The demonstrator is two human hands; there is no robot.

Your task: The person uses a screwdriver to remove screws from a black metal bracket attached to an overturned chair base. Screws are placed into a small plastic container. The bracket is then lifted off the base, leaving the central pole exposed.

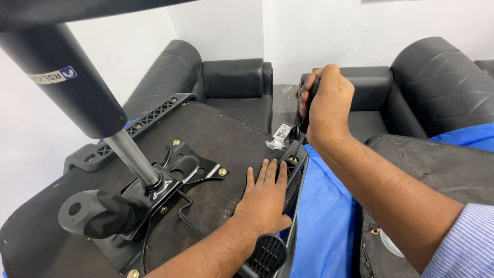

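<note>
head view: hands (267,193) on fabric-lined seat underside (221,139)

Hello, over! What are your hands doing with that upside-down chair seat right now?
Left hand flat on chair seat underside. Right hand gripping black tool handle at seat edge. Gas-lift column close left.

just one head cam here, looking down and forward from close above the left hand (265,198) and right hand (327,103), black sofas (234,82) beyond them.
</note>
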